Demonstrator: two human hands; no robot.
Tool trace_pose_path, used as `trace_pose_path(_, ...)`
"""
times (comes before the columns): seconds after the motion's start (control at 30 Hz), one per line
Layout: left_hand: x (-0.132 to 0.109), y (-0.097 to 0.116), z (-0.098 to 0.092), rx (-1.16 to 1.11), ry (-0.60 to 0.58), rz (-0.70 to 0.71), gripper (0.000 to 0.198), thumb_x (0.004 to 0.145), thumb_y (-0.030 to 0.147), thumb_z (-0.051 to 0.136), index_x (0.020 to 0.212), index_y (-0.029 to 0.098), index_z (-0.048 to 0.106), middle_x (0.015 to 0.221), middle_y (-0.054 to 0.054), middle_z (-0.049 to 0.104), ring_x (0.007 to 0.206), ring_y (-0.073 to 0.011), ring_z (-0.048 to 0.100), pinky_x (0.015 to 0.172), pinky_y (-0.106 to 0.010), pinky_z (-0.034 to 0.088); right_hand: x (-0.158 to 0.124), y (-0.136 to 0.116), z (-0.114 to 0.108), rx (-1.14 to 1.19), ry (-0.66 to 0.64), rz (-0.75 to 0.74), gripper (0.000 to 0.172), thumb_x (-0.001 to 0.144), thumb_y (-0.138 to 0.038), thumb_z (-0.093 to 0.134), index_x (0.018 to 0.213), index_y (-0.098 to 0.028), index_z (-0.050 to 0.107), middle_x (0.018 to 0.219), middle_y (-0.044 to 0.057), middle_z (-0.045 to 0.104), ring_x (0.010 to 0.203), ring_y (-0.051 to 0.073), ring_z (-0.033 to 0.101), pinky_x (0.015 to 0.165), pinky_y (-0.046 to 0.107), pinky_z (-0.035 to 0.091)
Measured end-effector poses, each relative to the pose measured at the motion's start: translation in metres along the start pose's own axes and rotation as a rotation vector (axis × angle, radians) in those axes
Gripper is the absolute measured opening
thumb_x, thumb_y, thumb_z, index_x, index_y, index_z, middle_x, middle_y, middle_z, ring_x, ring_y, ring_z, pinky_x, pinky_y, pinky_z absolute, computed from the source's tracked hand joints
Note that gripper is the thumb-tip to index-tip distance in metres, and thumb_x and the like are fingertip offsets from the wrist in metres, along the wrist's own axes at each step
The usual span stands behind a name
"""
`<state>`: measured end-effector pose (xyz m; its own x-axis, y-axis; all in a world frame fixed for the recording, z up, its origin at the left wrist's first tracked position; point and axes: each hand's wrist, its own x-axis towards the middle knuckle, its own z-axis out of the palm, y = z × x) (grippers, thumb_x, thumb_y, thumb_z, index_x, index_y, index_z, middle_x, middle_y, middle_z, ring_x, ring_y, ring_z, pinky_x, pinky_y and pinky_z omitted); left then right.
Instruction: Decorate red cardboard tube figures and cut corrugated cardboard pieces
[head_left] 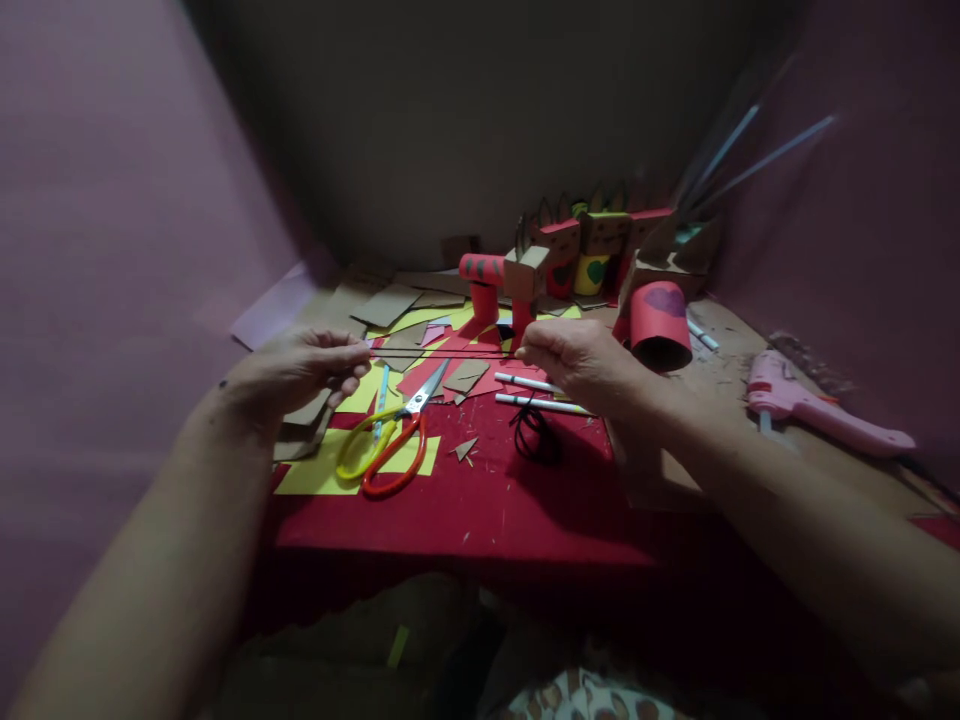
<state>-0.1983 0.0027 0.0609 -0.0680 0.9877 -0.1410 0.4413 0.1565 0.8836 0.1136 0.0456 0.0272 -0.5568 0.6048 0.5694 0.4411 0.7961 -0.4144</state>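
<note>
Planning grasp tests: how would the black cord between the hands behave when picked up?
Likely floppy: the black cord runs straight between the left hand and right hand, but matching black loops curl below. Probably light, given its thin strands. The overlapping loops could tangle.

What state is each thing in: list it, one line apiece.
Left hand: closed on black cord
Right hand: closed on black cord
Black cord: two strands, stretched straight between the hands
Scissors: lying down; blades look shut or nearly so
Black coil: loosely looped
Pink glue gun: lying down; on or off, cannot tell
Red tube: near end open
</note>
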Motion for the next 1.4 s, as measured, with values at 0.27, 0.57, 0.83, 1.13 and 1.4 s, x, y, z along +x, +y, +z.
trace_pose_path(0.27, 0.009, -0.006, 0.019, -0.115, 0.003, 0.002, 0.013, 0.072, 0.018, 0.072, 0.064, 0.014, 0.062, 0.056, -0.002, 0.058, 0.044, -0.0087, 0.052, 0.039, -0.019, 0.042, 0.029, -0.014, -0.032, -0.25, 0.0, -0.095, 0.022, 0.086, -0.019, 0.059, 0.064, -0.017, 0.062, 0.066, 0.001, 0.054, 0.065, 0.013, 0.048, 0.062, 0.026, 0.033)
trace_pose_path(0.57, 0.018, 0.001, 0.057, -0.201, -0.141, 0.02, 0.021, 0.074, 0.016, 0.069, 0.055, 0.015, 0.06, 0.046, -0.004, 0.058, 0.035, -0.0095, 0.05, 0.035, -0.019, 0.038, 0.055, -0.043, -0.062, -0.298, 0.026, 0.042, 0.026, 0.087, -0.019, 0.059, 0.061, -0.014, 0.059, 0.057, -0.004, 0.041, 0.054, 0.008, 0.033, 0.055, 0.025, 0.024)
trace_pose_path(0.83, 0.033, 0.011, 0.108, -0.388, -0.184, 0.033, 0.016, 0.078, 0.008, 0.061, 0.063, 0.014, 0.059, 0.052, -0.004, 0.06, 0.042, -0.0108, 0.055, 0.04, -0.02, 0.042, 0.079, -0.067, -0.073, -0.22, 0.154, -0.08, 0.034, 0.084, -0.013, 0.065, 0.056, -0.014, 0.045, 0.052, -0.008, 0.03, 0.052, 0.005, 0.025, 0.054, 0.02, 0.021)
trace_pose_path(1.13, 0.04, 0.029, 0.171, -0.545, -0.072, 0.172, 0.009, 0.082, 0.015, 0.065, 0.076, 0.014, 0.059, 0.058, 0.002, 0.058, 0.04, -0.0061, 0.049, 0.043, -0.018, 0.04, 0.095, -0.077, -0.075, -0.306, 0.167, -0.086, 0.021, 0.087, -0.018, 0.065, 0.067, -0.01, 0.065, 0.058, -0.008, 0.033, 0.056, 0.005, 0.028, 0.055, 0.02, 0.021)
trace_pose_path(1.4, 0.066, 0.032, 0.181, -0.618, 0.012, 0.273, 0.006, 0.082, 0.011, 0.06, 0.078, 0.015, 0.058, 0.063, 0.0, 0.063, 0.051, -0.0079, 0.058, 0.051, -0.019, 0.045, 0.093, -0.076, -0.078, -0.281, 0.148, -0.084, 0.018, 0.085, -0.019, 0.064, 0.071, -0.01, 0.069, 0.059, -0.007, 0.037, 0.056, 0.006, 0.032, 0.056, 0.021, 0.023)
